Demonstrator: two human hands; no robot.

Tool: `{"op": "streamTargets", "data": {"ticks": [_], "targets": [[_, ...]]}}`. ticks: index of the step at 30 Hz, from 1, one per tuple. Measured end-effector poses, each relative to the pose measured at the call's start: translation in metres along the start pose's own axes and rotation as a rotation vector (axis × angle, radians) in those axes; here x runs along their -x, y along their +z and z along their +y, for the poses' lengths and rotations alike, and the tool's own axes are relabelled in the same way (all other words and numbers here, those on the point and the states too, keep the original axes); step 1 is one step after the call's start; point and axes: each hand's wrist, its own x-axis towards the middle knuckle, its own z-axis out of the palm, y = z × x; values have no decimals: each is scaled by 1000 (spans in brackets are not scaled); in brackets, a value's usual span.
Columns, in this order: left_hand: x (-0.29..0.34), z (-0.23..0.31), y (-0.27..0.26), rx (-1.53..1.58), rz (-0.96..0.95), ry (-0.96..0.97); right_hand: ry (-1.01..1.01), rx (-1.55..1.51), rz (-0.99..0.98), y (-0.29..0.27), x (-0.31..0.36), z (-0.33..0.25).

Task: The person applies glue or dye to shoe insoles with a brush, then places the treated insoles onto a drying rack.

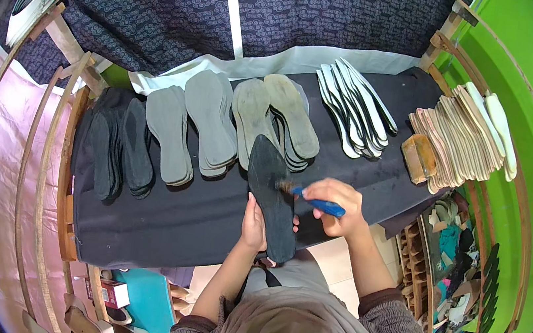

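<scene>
Sole [269,200], black and long, is held at a slant over the front edge of the tabletop [206,226], in front of the person's body. The left hand [254,223] has its grip closed around the lower half, thumb on one side and fingertips showing at the other. The right hand [340,205] has its grip wrapped around the blue handle of a brush [298,190], whose bristles meet the sole's right side. The sole's upper end covers part of the taupe stacks [253,113] behind it; whether it touches them cannot be told. Left of these lie grey stacks [168,129], then black stacks [137,149]. To the right, white strips [353,107] with dark edges fan out, and further off a leaning row of pale pads [459,140] stands with an amber tub [418,160] just beside it. Dark cloth covers the tabletop. Behind hangs a patterned curtain [146,5] with a white band; a green wall [525,65] closes the right, pink sheeting [20,169] the left, with wooden rails [48,159] before it. Below, scraps [450,245] crowd a rack at right, and shoes [84,320] sit at lower left.
</scene>
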Motion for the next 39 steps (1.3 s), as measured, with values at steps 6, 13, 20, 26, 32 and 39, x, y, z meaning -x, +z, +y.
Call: {"op": "streamTargets", "data": {"ticks": [6, 13, 20, 26, 32, 39], "targets": [[-1, 1, 8, 35, 3, 8, -4, 140, 170, 6, -9, -3], [-1, 1, 5, -63, 17, 43, 106, -13, 36, 0, 3, -8], [-3, -1, -3, 25, 43, 134, -3, 124, 123, 5, -5, 2], [-6, 3, 10, -35, 219, 309, 21, -22, -35, 17, 18, -11], [-6, 1, 9, -15, 273, 301, -92, 34, 47, 27, 2, -4], [-5, 6, 9, -24, 256, 259, -69, -76, -209, 29, 20, -16]]}}
